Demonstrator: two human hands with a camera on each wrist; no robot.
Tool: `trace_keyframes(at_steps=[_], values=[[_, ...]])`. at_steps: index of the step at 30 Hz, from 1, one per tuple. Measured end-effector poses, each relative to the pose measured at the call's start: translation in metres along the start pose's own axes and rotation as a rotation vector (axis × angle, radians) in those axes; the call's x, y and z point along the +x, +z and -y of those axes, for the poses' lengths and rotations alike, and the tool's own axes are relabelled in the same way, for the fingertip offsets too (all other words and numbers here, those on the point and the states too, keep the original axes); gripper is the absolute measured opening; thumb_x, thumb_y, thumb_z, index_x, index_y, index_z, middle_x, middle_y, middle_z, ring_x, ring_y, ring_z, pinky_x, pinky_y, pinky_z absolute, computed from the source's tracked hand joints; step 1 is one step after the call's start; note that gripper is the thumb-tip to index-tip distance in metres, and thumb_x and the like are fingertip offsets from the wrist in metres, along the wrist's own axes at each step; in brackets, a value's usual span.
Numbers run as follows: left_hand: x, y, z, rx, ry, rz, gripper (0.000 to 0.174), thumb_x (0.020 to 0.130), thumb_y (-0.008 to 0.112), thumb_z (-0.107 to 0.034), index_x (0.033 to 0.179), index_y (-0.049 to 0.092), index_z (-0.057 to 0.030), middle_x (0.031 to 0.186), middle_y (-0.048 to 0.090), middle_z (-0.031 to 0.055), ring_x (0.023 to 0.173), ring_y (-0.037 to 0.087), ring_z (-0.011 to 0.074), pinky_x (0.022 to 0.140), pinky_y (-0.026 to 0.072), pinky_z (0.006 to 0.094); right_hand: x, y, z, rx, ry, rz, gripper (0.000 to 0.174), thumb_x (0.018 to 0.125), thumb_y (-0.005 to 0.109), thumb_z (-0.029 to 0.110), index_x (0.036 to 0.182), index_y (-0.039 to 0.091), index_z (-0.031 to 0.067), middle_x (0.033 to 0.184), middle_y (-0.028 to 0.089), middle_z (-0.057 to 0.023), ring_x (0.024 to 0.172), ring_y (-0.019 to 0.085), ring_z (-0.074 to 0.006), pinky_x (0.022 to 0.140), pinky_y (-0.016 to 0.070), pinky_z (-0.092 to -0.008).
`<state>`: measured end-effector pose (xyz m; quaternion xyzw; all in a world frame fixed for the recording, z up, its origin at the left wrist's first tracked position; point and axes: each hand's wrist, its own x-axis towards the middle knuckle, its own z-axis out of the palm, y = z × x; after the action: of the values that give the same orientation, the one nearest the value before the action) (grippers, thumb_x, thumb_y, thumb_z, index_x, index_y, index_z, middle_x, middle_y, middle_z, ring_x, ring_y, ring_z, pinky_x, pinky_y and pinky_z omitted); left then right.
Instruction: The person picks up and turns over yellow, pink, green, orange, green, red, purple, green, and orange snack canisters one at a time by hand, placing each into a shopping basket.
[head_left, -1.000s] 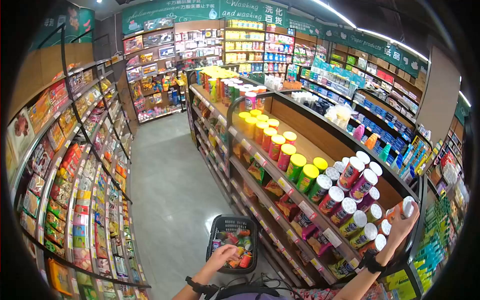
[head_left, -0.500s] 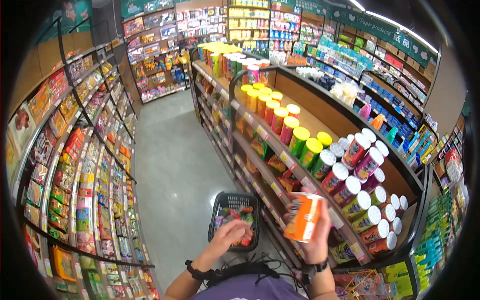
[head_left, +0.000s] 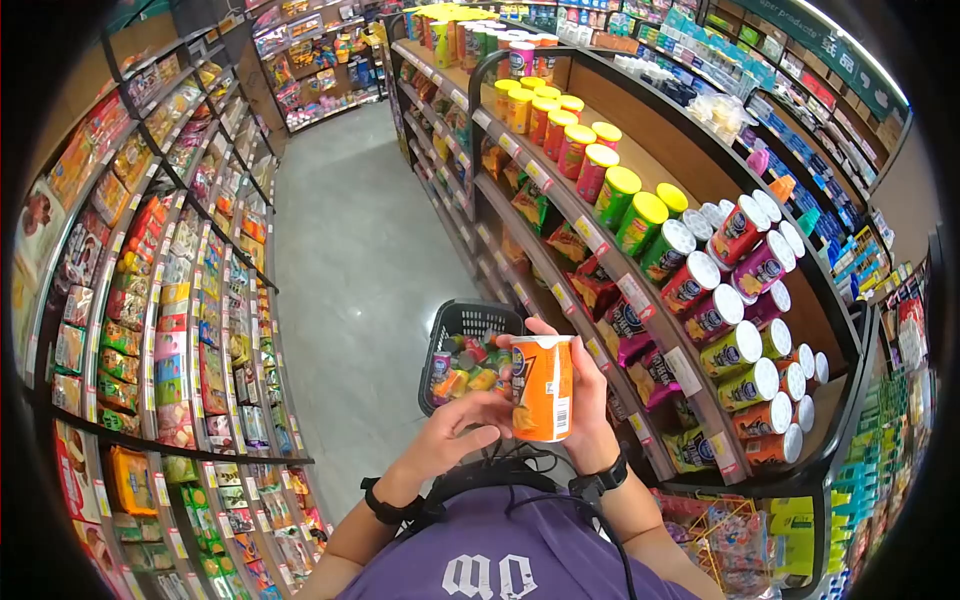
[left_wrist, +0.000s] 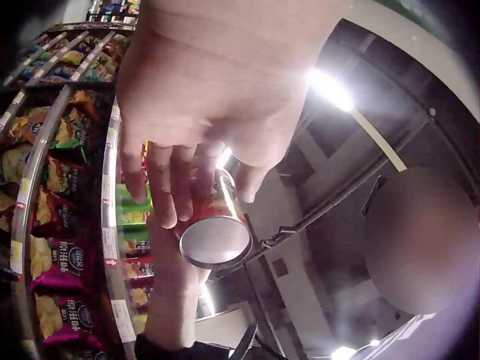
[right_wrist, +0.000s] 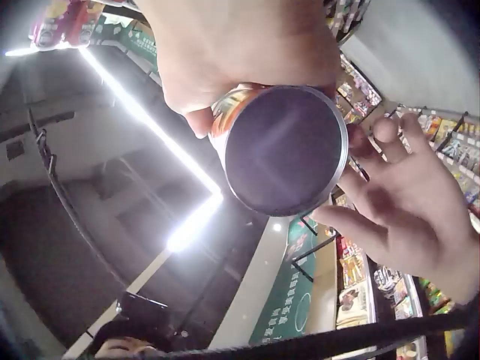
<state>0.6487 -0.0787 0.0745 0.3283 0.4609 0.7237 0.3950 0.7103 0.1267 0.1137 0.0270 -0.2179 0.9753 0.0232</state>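
Observation:
An orange snack can [head_left: 543, 388] stands upright in front of the body, with my right hand [head_left: 590, 410] curled round its right side. In the right wrist view the can's round base [right_wrist: 286, 151] faces the camera below the right hand [right_wrist: 247, 49]. My left hand [head_left: 455, 435] is at the can's left, fingers relaxed; whether it touches is unclear. The left wrist view has the left hand [left_wrist: 214, 97] with fingers extended beside the can [left_wrist: 216, 241]. Behind the can, a black basket [head_left: 428, 350] on the floor holds several colourful packages and cans.
At the right, a shelf unit [head_left: 640, 300] carries rows of yellow-lidded and white-lidded cans, with snack bags below. Packaged snacks fill the shelves [head_left: 170, 300] at the left. A grey floor aisle [head_left: 340, 250] runs between them.
My right hand has brought the orange can from the shelf's right end to the front of the body. The left hand has moved from above the basket towards the can, and the view has tilted down.

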Motion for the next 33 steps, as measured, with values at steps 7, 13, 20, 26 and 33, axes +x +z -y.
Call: trace_keyframes(at_steps=[7, 13, 20, 26, 33], values=[[0.006, 0.002, 0.002, 0.069, -0.026, -0.118, 0.049, 0.099, 0.067, -0.014, 0.141, 0.047, 0.0007, 0.134, 0.058, 0.0104, 0.121, 0.059, 0.019, 0.107, 0.0468, 0.0374, -0.004, 0.002, -0.009, -0.208, -0.143, -0.055, 0.054, 0.102, 0.061, 0.032, 0.146, 0.039, 0.0108, 0.144, 0.052, -0.0181, 0.123, 0.06, -0.0305, 0.105, 0.0501, -0.0463], [0.011, 0.012, 0.007, 0.076, -0.066, -0.186, 0.068, 0.096, 0.071, -0.014, 0.152, 0.035, -0.003, 0.142, 0.05, 0.0103, 0.13, 0.053, 0.0202, 0.11, 0.0445, 0.0378, -0.009, 0.011, -0.015, -0.354, -0.195, -0.196, 0.06, 0.097, 0.068, 0.031, 0.147, 0.042, 0.0117, 0.155, 0.043, -0.0155, 0.139, 0.047, -0.028, 0.116, 0.039, -0.0455], [0.012, 0.011, 0.003, -0.133, -0.026, -0.131, 0.068, 0.099, 0.064, -0.022, 0.155, 0.03, -0.003, 0.146, 0.049, 0.0129, 0.133, 0.053, 0.0255, 0.11, 0.0458, 0.0471, -0.022, 0.019, -0.006, -0.399, -0.141, -0.074, 0.067, 0.099, 0.064, 0.023, 0.157, 0.033, 0.0098, 0.16, 0.036, -0.0118, 0.147, 0.037, -0.0304, 0.119, 0.0322, -0.0459], [0.005, 0.007, -0.006, -0.506, -0.055, -0.043, 0.074, 0.101, 0.05, -0.051, 0.153, 0.033, -0.001, 0.14, 0.054, 0.0216, 0.124, 0.059, 0.036, 0.103, 0.0494, 0.052, -0.026, 0.019, -0.001, -0.485, -0.082, 0.017, 0.07, 0.098, 0.063, 0.02, 0.158, 0.031, 0.0041, 0.164, 0.031, -0.0149, 0.15, 0.033, -0.0348, 0.12, 0.0303, -0.0448], [0.003, 0.001, 0.008, -0.537, -0.039, -0.101, 0.087, 0.096, 0.046, -0.07, 0.146, 0.046, 0.0009, 0.126, 0.063, 0.0239, 0.105, 0.065, 0.0363, 0.094, 0.05, 0.0479, -0.028, 0.016, -0.002, -0.498, -0.05, 0.007, 0.069, 0.096, 0.064, 0.021, 0.156, 0.036, 0.0012, 0.163, 0.035, -0.0155, 0.148, 0.038, -0.0322, 0.118, 0.0318, -0.0453]])
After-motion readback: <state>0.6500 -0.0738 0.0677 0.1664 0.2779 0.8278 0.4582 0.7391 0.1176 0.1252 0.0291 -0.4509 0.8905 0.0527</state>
